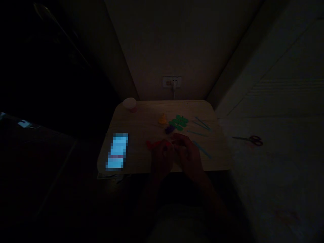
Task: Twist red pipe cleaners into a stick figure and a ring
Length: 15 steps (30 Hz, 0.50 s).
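Note:
The room is very dark. My left hand point(162, 158) and my right hand point(188, 153) meet over the near edge of a small wooden table point(141, 128). Both have their fingers curled together around a small red piece point(155, 144) that sticks out to the left of them. What exactly the fingers pinch is hard to make out. Just beyond the hands lie green leaf-shaped pieces point(179, 122), a purple piece point(169, 129) and a yellow piece point(162, 118). Thin teal sticks point(202, 124) lie to the right of them.
A lit phone point(117, 151) lies on the table's left front. A pink-lidded round tub point(130, 104) stands at the back left corner. Scissors point(249, 139) lie on the pale surface to the right. A wall socket point(172, 82) with a cable sits behind the table.

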{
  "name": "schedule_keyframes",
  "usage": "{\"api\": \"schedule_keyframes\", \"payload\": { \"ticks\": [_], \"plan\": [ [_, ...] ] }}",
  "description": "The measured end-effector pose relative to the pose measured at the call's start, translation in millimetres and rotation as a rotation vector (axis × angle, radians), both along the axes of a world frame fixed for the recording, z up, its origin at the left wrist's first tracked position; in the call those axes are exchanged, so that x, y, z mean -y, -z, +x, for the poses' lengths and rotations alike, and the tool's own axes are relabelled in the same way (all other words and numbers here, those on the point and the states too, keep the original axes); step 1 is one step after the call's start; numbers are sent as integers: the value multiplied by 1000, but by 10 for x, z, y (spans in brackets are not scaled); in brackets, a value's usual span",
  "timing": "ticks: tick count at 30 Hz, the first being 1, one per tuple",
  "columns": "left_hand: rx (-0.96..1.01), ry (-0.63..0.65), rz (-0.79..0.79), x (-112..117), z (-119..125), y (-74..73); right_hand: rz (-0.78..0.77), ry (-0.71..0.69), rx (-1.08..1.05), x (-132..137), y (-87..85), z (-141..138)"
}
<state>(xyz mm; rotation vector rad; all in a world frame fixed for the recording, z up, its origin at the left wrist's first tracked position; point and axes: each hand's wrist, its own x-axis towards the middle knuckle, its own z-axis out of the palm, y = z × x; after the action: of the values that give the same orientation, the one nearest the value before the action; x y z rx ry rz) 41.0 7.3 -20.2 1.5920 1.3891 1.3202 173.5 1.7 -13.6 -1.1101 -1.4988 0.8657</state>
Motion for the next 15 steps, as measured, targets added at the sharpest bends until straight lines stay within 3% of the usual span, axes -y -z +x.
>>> {"api": "schedule_keyframes", "payload": {
  "ticks": [6,15],
  "plan": [
    [110,-4,-146,23,-9,111,86,-171,150,-31,-3,54],
    [316,181,-277,-29,-49,102,135,-1,122,-51,21,175]
  ]
}}
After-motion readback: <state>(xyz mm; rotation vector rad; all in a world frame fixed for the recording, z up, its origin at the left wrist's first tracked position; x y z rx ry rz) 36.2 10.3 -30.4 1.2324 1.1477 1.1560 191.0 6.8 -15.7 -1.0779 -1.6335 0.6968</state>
